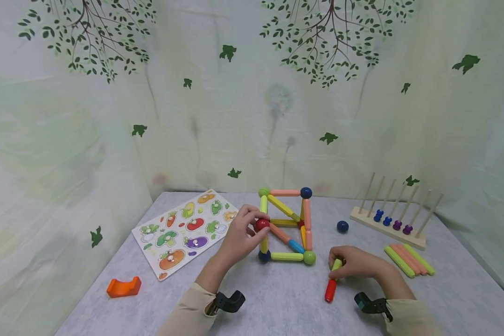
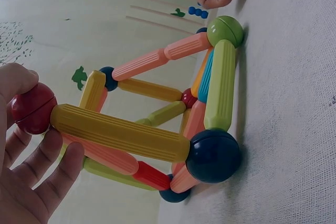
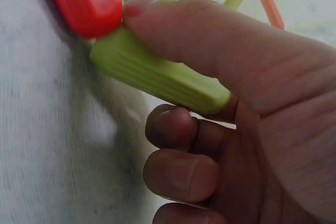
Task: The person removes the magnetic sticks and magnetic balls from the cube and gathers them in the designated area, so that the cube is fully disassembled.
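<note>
A frame of coloured building rods and balls [image 1: 287,257] stands on the table. My left hand [image 1: 240,238] pinches its red ball [image 2: 34,108] between thumb and fingers. From that ball a yellow rod [image 2: 121,132] runs to a dark blue ball [image 2: 213,155] at table level. To the right of the frame, my right hand [image 1: 354,262] pinches the green part of a green-and-red rod [image 3: 157,69] between thumb and fingers. The rod's red part [image 1: 330,290] sticks out toward the table's front, at an angle to the green part.
A vegetable puzzle board [image 1: 180,233] lies at left, with an orange curved block [image 1: 123,287] in front of it. At right are a loose dark blue ball [image 1: 342,227], a wooden peg rack [image 1: 420,240] with beads, and several green and salmon rods [image 1: 409,260].
</note>
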Demonstrator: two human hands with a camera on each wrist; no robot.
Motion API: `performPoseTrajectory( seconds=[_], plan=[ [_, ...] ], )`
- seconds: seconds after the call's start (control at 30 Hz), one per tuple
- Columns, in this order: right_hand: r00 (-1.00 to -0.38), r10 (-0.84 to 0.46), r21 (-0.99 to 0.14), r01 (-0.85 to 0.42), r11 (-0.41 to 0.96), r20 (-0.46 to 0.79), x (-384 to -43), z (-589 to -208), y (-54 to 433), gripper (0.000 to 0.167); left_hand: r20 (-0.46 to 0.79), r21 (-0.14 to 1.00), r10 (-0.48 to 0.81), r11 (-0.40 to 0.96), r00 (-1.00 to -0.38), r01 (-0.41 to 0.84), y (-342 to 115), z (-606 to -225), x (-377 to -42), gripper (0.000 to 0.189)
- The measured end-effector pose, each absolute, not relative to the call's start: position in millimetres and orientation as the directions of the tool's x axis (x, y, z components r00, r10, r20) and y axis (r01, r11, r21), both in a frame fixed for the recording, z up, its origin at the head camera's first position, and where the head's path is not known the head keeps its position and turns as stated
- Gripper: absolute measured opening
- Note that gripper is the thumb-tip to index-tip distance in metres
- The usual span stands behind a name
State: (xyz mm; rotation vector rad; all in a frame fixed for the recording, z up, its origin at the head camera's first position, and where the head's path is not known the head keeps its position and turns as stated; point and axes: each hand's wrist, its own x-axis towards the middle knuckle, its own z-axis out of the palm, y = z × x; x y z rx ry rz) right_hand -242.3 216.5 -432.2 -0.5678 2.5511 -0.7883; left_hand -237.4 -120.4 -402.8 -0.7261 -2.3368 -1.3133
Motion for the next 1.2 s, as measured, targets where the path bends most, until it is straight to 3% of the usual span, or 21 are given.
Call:
performPoseTrajectory(
  seconds=[0.2, 0.37, 0.5, 0.67, 0.9, 1.0, 1.1, 1.2],
  plan=[
    [-0.845, -0.482, -0.502, -0.32, 0.803, -0.232, -243, -437, 215, 0.02, 0.543, 0.672, 0.253, 0.442, -0.801, 0.595, -120, -402, -237, 0.02],
    [-0.831, -0.5, -0.508, -0.33, 0.796, -0.243, -240, -431, 224, 0.016, 0.539, 0.675, 0.249, 0.443, -0.805, 0.589, -120, -403, -236, 0.02],
    [-0.826, -0.466, -0.506, -0.267, 0.82, -0.319, -233, -421, 232, 0.014, 0.548, 0.664, 0.256, 0.446, -0.796, 0.6, -120, -403, -237, 0.021],
    [-0.826, -0.352, -0.452, -0.134, 0.882, -0.441, -222, -412, 231, 0.026, 0.551, 0.659, 0.259, 0.448, -0.793, 0.604, -120, -403, -237, 0.022],
    [-0.814, -0.312, -0.412, -0.099, 0.906, -0.49, -216, -408, 224, 0.037, 0.548, 0.662, 0.26, 0.447, -0.795, 0.602, -120, -402, -236, 0.021],
    [-0.824, -0.325, -0.429, -0.112, 0.896, -0.464, -215, -410, 224, 0.032, 0.548, 0.664, 0.254, 0.448, -0.797, 0.599, -120, -402, -236, 0.021],
    [-0.834, -0.38, -0.483, -0.161, 0.861, -0.4, -217, -413, 229, 0.015, 0.548, 0.666, 0.251, 0.447, -0.798, 0.597, -121, -402, -235, 0.02],
    [-0.83, -0.46, -0.551, -0.233, 0.801, -0.317, -215, -420, 235, 0.036, 0.544, 0.668, 0.259, 0.442, -0.798, 0.599, -121, -402, -236, 0.021]
  ],
)
